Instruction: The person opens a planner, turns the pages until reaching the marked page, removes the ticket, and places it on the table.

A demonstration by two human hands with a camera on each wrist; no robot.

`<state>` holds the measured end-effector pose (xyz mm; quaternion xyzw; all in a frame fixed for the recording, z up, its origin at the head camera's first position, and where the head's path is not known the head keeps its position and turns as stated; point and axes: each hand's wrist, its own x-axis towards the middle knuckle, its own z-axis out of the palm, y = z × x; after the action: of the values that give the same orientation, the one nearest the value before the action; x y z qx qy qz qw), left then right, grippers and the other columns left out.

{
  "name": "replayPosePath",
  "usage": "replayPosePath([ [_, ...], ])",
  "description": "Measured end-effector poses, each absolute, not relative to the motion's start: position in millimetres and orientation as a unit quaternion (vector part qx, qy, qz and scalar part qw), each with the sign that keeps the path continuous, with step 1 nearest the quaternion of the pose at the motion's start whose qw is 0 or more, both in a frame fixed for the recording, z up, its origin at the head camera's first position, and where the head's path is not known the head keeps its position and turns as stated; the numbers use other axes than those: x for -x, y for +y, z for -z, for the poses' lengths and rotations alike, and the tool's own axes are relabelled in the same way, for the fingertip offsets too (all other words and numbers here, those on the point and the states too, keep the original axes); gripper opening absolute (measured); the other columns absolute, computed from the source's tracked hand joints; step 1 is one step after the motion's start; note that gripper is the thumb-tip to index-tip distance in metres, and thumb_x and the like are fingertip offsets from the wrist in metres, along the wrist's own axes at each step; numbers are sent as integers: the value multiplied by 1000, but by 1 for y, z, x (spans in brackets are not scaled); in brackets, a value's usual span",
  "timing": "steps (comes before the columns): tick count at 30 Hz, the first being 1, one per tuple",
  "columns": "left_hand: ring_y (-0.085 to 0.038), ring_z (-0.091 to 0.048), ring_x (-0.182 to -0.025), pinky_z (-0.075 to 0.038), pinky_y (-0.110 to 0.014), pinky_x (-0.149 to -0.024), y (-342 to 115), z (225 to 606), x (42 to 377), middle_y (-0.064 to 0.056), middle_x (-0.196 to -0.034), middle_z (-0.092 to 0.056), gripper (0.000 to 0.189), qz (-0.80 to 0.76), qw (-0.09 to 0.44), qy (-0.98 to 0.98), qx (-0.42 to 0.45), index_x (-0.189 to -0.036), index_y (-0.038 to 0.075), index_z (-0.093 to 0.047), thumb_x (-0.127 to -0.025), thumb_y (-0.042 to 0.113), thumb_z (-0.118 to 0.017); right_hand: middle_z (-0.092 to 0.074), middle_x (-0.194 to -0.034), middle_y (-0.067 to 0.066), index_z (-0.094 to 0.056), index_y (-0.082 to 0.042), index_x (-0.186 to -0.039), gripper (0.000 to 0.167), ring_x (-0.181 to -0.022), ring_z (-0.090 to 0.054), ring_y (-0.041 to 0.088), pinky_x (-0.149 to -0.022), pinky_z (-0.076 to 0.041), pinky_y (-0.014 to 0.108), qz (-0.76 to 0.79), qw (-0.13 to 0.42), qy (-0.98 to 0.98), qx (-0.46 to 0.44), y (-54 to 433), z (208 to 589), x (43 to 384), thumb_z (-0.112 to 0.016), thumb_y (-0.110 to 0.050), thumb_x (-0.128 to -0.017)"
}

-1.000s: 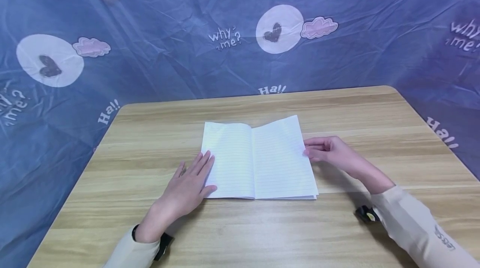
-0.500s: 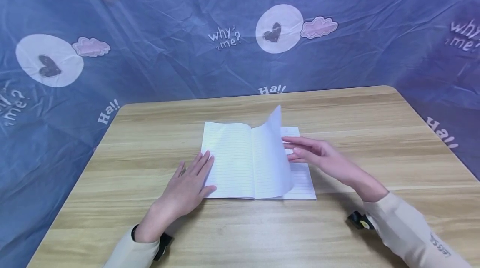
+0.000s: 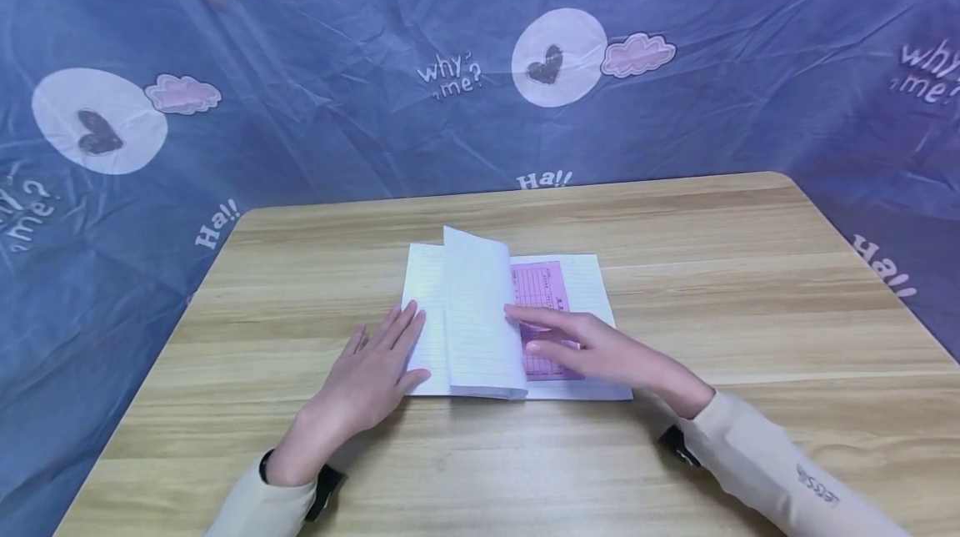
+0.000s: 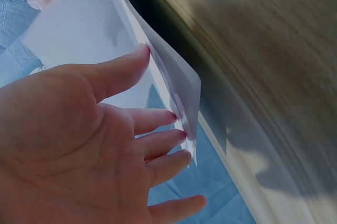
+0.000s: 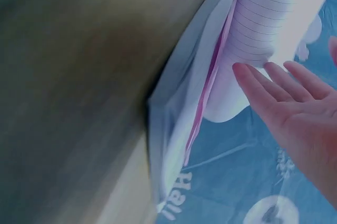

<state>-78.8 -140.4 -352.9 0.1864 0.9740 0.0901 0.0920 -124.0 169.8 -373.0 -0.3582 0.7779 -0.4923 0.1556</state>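
A lined notebook (image 3: 592, 291) lies spread on the table, one page (image 3: 480, 312) standing curved near its middle. On the right page lies a pink printed slip (image 3: 540, 283), partly hidden by the right hand and the curved page. Resting on the outer edge of the left page is my left hand (image 3: 375, 374), its fingers straight. My right hand (image 3: 611, 347) reaches over the slip, fingers extended against the curved page. In the right wrist view, those fingertips (image 5: 239, 71) meet the lined sheet, and the slip's pink edge (image 5: 213, 74) shows beneath it.
The wood-grain table (image 3: 300, 270) has rounded far corners. Behind it hangs a blue printed cloth (image 3: 337, 103). A black strap device (image 3: 326, 491) sits at the left wrist, another (image 3: 677, 444) at the right.
My right hand has moved left, sweeping the page from the right side up over the middle. The pink slip has come into view beneath it. My left hand stays in place.
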Motion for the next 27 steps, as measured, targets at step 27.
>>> replayPosePath([
  [27,-29,-17,-148,-16,-62,-114,-130,360,81,-10,-161,-20,70,-101,54,971,-211,-155,5,-27,-100,40,-55,-38,-154,13,-54,-1,-138,47,-144,-29,30,-114,-27,49,291,128,832,455,141,372,117,-60,-27,-99],
])
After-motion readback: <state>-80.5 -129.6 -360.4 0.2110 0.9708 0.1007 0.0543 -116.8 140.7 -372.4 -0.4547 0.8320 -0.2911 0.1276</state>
